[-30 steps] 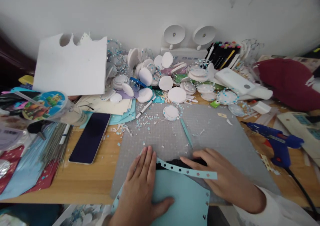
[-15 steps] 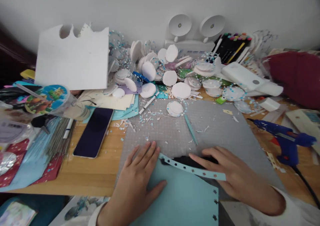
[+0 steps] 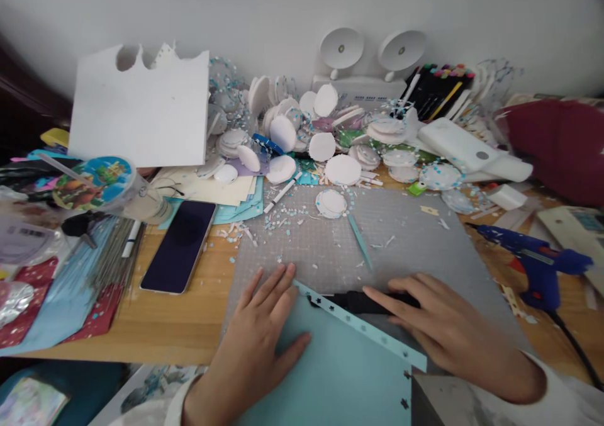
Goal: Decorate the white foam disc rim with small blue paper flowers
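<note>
My left hand (image 3: pixel 262 344) lies flat with fingers apart on a light blue paper sheet (image 3: pixel 349 375), its fingertips near the sheet's top corner. A narrow blue strip (image 3: pixel 372 333) with star-shaped holes runs from that corner down to the right. My right hand (image 3: pixel 438 331) is wrapped around a black craft knife (image 3: pixel 361 302), index finger stretched along the handle. The knife lies low across the grey cutting mat (image 3: pixel 406 237), its tip by the strip's upper left end. More star holes mark the sheet's right edge.
White paper discs (image 3: pixel 342 170) pile up at the back. A thin blue paper sliver (image 3: pixel 360 242) and scraps lie on the mat. A phone (image 3: pixel 179 246) and lidded cup (image 3: pixel 101 184) stand left; a blue glue gun (image 3: pixel 538 256) lies right with its cord trailing.
The strip's right end has dropped, and the strip has gone from curved to nearly straight. My right hand has shifted slightly right, showing more of the knife. My left hand stays on the sheet.
</note>
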`<state>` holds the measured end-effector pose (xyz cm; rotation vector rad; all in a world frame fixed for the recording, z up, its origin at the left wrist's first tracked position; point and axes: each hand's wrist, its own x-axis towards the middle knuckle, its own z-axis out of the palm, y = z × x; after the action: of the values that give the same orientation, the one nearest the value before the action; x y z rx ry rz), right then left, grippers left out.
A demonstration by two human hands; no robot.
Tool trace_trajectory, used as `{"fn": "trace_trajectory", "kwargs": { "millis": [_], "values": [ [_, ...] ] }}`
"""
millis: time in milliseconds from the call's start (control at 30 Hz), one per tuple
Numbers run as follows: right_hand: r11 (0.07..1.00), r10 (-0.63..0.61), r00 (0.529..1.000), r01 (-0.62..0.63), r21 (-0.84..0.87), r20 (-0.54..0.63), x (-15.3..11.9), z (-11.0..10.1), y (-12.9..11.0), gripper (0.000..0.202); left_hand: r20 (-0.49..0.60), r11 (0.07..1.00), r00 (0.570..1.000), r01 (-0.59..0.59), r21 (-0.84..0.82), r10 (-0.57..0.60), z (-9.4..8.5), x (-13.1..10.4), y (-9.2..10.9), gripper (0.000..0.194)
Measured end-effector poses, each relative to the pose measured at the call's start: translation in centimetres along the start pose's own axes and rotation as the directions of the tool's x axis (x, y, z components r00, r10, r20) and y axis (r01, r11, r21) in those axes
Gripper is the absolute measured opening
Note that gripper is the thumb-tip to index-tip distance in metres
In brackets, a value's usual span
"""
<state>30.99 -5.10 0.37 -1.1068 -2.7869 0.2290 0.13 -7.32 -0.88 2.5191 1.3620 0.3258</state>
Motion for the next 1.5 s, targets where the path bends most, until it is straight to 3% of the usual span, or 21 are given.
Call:
{"fn": "trace_trajectory", "kwargs": {
  "millis": [300, 533, 1000, 1300, 1500],
  "values": [
    [0.997, 0.058, 0.997, -0.055, 0.058, -0.049, -1.3, 0.2, 0.6, 0.046, 0.031, 0.998, 0.997, -0.066, -0.006, 0.066, -0.1, -0.3, -0.5, 0.039],
    [0.991, 0.062, 0.997, -0.057, 0.123, -0.034, -1.5, 0.3, 0.4, 0.046, 0.036, 0.995, 0.995, -0.092, 0.026, 0.091, -0.1, -0.4, -0.5, 0.055],
    [0.997, 0.018, 0.999, -0.014, 0.079, -0.048, 0.8, 1.7, -0.1, 0.049, 0.053, 0.997, 0.996, -0.070, 0.027, 0.068, 0.1, -0.4, -0.5, 0.063],
    [0.998, 0.000, 0.999, 0.002, 0.058, -0.034, 0.6, 1.2, 0.5, 0.052, 0.008, 0.996, 0.998, -0.065, 0.062, 0.064, 0.6, -0.7, -0.4, 0.059],
    [0.999, -0.007, 0.999, 0.009, 0.049, -0.040, 2.1, 1.6, 0.3, 0.049, 0.025, 0.991, 0.997, -0.073, 0.108, 0.071, 0.7, -0.7, -0.5, 0.063]
  ]
}}
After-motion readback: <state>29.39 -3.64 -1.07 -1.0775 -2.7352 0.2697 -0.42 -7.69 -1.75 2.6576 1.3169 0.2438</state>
